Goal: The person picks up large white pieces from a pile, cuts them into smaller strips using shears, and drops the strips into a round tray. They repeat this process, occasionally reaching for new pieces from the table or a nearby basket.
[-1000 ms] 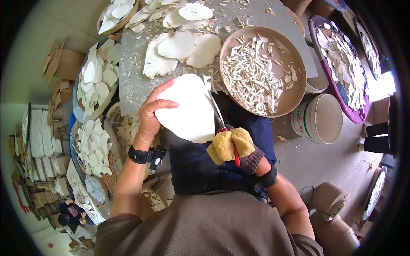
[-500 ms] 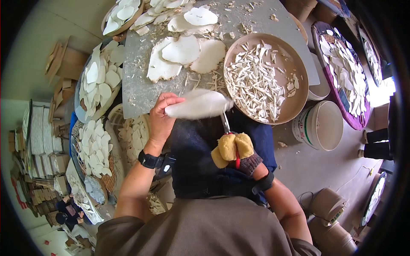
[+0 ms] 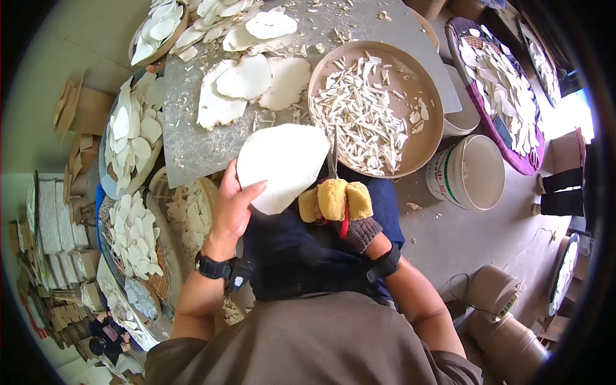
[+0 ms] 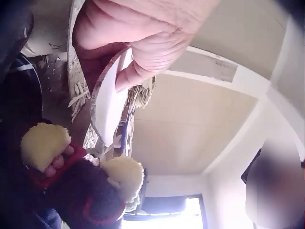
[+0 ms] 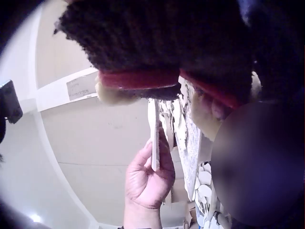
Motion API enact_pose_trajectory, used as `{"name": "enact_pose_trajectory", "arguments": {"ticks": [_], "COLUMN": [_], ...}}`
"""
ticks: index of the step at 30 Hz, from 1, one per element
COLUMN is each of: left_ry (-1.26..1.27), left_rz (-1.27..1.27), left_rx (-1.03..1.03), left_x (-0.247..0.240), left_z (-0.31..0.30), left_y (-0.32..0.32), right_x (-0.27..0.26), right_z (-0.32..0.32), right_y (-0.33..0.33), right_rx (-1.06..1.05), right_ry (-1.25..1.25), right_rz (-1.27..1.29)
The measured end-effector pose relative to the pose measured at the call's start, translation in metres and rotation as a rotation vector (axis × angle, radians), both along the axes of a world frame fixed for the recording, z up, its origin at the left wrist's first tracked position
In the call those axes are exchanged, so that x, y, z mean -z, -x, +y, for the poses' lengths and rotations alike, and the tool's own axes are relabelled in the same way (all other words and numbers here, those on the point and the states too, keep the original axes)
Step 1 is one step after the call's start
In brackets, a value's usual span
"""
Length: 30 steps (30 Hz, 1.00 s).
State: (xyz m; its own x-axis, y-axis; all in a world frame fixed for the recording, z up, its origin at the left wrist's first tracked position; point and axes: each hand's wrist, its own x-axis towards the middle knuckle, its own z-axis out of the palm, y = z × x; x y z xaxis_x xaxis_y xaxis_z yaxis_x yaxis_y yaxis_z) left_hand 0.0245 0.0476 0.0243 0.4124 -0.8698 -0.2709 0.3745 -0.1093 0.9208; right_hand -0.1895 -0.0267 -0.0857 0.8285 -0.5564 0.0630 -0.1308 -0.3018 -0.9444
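My left hand [image 3: 231, 208] pinches a flat white slice [image 3: 282, 163] with a rounded outline, thumb on its upper face. In the left wrist view the slice [image 4: 108, 105] shows its thin edge, with the thumb on one side and fingers behind. My right hand [image 3: 360, 232], in a dark knitted glove, grips scissors with red handles [image 3: 345, 226]. Yellow foam pads [image 3: 332, 199] wrap the fingers. The scissor blades [image 3: 333, 157] point up toward the table, beside the slice's right edge. In the right wrist view the red handles [image 5: 138, 80] press against the glove.
A round tray [image 3: 431, 135] of white strips sits on the grey table [image 3: 186, 144], right of larger rough-edged slices [image 3: 244, 77]. White buckets [image 3: 443, 176] stand on the floor to the right. Baskets of slices [image 3: 131, 234] line the left side; a purple-rimmed tray [image 3: 536, 151] lies far right.
The slice, tilted nearly edge-on half a second ago, now faces up with its broad side showing. The scissor blades have come up alongside its right edge.
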Motion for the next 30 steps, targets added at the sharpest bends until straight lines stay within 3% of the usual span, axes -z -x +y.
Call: {"name": "enact_pose_trajectory", "arguments": {"ticks": [2, 4, 6, 8, 12, 14, 21, 23, 27, 28, 30], "left_ry": [-0.016, -0.033, -0.044, -0.051, 0.05, 0.142, 0.053, 0.064, 0.026, 0.044, 0.083], "left_rz": [-0.069, -0.124, -0.193, -0.275, -0.24, -0.295, -0.242, -0.236, -0.161, -0.178, -0.213], "left_rx": [0.023, 0.04, 0.073, 0.12, -0.236, -0.387, -0.237, -0.18, -0.085, -0.141, -0.254], "left_x": [-0.003, 0.0, 0.0, -0.001, 0.002, 0.021, 0.007, 0.003, -0.003, 0.0, 0.011], "left_z": [0.003, 0.005, 0.006, 0.005, -0.003, -0.008, -0.015, -0.019, -0.02, -0.021, -0.024], "left_y": [0.006, 0.008, 0.006, 0.0, 0.003, 0.001, -0.002, -0.004, -0.009, -0.009, -0.006], "right_x": [0.002, -0.032, 0.02, 0.031, -0.033, -0.041, -0.041, -0.008, 0.003, -0.012, -0.039], "right_z": [-0.001, -0.005, -0.005, -0.006, -0.008, -0.007, -0.009, -0.005, -0.005, -0.01, -0.016], "right_y": [0.0, -0.003, -0.004, -0.003, -0.007, -0.012, -0.007, -0.009, -0.007, -0.004, -0.003], "right_rx": [0.049, 0.122, 0.108, 0.099, 0.138, 0.168, 0.199, 0.233, 0.266, 0.22, 0.16], "right_ry": [0.15, 0.549, -0.29, -0.602, -0.264, -0.185, 0.048, -0.115, -0.603, -0.598, -0.224], "right_rz": [-0.007, 0.056, -0.402, -0.533, -0.279, -0.214, -0.154, -0.171, -0.28, -0.243, -0.198]}}
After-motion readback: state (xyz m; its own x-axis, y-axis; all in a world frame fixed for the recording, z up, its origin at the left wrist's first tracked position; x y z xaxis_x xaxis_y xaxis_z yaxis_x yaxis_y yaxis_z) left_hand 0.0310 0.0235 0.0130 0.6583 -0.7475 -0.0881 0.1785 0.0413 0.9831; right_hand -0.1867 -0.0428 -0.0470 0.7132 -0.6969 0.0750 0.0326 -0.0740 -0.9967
